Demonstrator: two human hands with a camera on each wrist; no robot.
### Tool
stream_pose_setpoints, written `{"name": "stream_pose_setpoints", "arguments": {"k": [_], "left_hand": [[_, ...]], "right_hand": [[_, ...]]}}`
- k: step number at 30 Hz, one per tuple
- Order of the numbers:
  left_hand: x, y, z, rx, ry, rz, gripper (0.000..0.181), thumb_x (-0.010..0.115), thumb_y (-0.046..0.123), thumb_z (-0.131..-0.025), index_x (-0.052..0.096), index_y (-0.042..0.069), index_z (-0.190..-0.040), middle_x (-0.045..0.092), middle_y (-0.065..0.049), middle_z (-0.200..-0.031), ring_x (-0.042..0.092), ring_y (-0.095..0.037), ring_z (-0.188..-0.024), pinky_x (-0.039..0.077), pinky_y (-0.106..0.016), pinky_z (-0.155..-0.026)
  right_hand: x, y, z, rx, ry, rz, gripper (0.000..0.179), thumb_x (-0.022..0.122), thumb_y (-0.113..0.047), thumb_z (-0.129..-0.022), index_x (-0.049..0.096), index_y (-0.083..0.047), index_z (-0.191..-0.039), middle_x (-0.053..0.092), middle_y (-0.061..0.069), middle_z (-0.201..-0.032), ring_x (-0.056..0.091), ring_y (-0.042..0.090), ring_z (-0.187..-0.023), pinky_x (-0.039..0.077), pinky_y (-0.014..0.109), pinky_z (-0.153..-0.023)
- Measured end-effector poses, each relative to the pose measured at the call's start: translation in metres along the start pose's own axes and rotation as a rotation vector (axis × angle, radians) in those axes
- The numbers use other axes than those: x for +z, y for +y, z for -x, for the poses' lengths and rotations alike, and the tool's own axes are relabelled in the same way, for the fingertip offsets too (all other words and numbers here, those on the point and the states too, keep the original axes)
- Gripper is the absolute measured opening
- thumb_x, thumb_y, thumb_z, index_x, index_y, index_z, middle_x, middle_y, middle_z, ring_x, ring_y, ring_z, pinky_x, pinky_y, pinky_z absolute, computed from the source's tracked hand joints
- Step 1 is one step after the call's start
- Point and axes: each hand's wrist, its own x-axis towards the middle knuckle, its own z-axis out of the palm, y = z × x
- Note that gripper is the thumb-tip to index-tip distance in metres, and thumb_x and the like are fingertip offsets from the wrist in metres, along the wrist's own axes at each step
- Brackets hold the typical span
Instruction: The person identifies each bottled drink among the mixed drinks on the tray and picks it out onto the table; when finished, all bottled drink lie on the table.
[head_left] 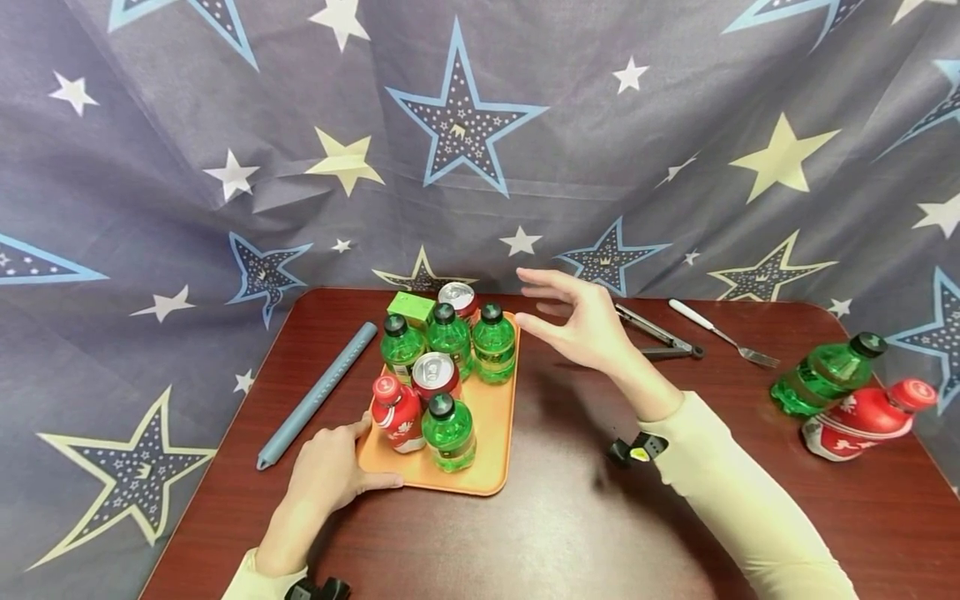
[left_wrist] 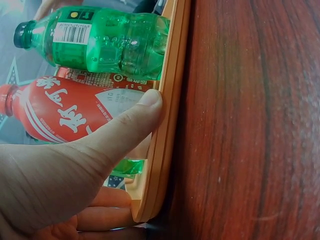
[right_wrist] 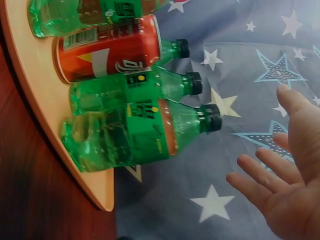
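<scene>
My left hand [head_left: 327,467] grips the near left corner of an orange tray [head_left: 491,454], its thumb along the front rim and its fingers round the side. On the tray stand several green soda bottles [head_left: 448,435] with black caps, one red cola bottle [head_left: 399,417] just inside that corner, and two red cans [head_left: 437,375]. A small green box [head_left: 411,308] is at the back left. Held in the air beside the far right corner, my right hand [head_left: 588,325] has its fingers spread, apart from the nearest green bottle [right_wrist: 120,137], and holds nothing.
A blue-grey stick [head_left: 318,396] lies left of the tray. Tongs [head_left: 660,333] and a white-handled fork [head_left: 720,332] lie at the back right. At the right edge are another green bottle [head_left: 821,379] and red bottle [head_left: 862,421]. A star-patterned cloth [head_left: 465,225] hangs behind the table.
</scene>
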Motion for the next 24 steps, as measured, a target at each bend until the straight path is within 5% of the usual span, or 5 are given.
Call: {"name": "stream_pose_setpoints", "arguments": {"k": [13,24], "left_hand": [[-0.001,0.001,0.001,0.009,0.002,-0.006,0.11,0.097,0.068,-0.057,0.068,0.0,-0.139,0.076,-0.028,-0.119,0.075,-0.045,-0.096,0.058,-0.059,-0.078],[-0.001,0.001,0.001,-0.002,0.004,0.006,0.108,0.098,0.065,-0.058,0.068,0.0,-0.139,0.077,-0.028,-0.116,0.075,-0.045,-0.094,0.058,-0.059,-0.078]], "right_hand": [[0.023,0.019,0.004,0.025,-0.031,0.009,0.056,0.087,-0.019,-0.09,0.068,-0.015,-0.143,0.074,0.008,-0.137,0.076,0.027,-0.12,0.061,0.04,-0.101],[0.04,0.028,0.006,0.052,-0.05,0.044,0.061,0.09,-0.02,-0.087,0.068,-0.013,-0.143,0.074,0.009,-0.137,0.077,0.028,-0.116,0.063,0.037,-0.091]]}}
